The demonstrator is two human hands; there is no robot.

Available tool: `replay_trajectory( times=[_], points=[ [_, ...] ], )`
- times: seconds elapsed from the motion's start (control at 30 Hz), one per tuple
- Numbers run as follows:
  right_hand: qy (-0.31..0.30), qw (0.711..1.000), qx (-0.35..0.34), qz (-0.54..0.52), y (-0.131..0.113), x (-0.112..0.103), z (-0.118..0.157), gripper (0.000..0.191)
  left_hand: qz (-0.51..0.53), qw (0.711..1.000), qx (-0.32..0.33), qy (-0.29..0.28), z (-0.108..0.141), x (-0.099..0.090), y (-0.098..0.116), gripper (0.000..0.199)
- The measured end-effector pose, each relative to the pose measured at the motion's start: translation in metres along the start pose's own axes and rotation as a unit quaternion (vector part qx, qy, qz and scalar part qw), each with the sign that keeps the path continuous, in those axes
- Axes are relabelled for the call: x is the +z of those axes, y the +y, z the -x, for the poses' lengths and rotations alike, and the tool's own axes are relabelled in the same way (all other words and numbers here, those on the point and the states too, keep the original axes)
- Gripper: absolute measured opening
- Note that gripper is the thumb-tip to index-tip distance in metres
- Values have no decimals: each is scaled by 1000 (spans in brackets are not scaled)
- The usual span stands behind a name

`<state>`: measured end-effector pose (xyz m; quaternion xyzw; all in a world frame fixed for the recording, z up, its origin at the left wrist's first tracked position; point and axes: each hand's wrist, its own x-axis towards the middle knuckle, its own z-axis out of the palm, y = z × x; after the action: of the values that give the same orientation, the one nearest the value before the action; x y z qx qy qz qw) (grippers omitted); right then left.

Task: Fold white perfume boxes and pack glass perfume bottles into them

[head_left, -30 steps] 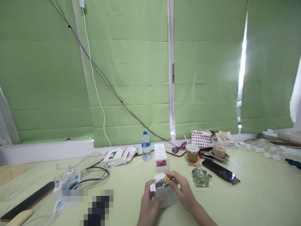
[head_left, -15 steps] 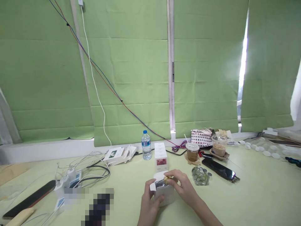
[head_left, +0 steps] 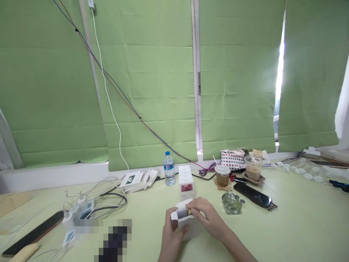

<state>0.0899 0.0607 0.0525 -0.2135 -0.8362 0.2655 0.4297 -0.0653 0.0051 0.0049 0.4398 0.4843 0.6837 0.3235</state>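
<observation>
My left hand (head_left: 171, 233) is wrapped round a small white cardboard box (head_left: 190, 230), its thumb on the near side. The box stands with its top flaps up and its dark inside showing. At the mouth of the box, my right hand (head_left: 207, 217) has its fingers closed on a small gold-coloured piece (head_left: 189, 211); most of it is hidden by the fingers and the box wall. Just beyond the box is a row of similar white boxes (head_left: 186, 182), the front one with a red picture. To the right sits a clear glass jar (head_left: 231, 203) with greenish contents.
A water bottle (head_left: 169, 169) stands behind, beside flat white cartons (head_left: 136, 180). Two drink cups, a black hair clipper (head_left: 253, 194) and a patterned pouch (head_left: 233, 159) are on the right. Tangled white cables and a power strip (head_left: 72, 218) lie left.
My right hand has moved slightly left and lowered the gold piece deeper into the box mouth. My left hand keeps its hold, and the box has shifted a little left.
</observation>
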Motion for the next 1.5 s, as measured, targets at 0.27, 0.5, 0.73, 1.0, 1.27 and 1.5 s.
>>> replay_trajectory(
  times=[0.27, 0.5, 0.73, 1.0, 1.27, 1.5],
  points=[
    [-15, 998, 12, 56, 0, 8, 6, 33, 22, 998, -30, -43, -4, 0, 9, 54],
    [43, 998, -6, 43, 8, 14, 11, 41, -4, 1000, -16, -24, -9, -4, 4, 65],
    [121, 992, 22, 0, 20, 17, 7, 26, -19, 993, -4, -112, -12, -15, -6, 73],
    [186, 981, 51, 2, 24, 25, 9, 14, -16, 996, 41, -78, -8, -16, -10, 54],
    [144, 989, 39, 6, 19, 22, 10, 16, 69, 997, 36, 13, -7, -1, -3, 65],
    [158, 979, 96, -91, 24, 28, 8, 13, -39, 992, 98, -68, -4, -11, -9, 31]
  ],
)
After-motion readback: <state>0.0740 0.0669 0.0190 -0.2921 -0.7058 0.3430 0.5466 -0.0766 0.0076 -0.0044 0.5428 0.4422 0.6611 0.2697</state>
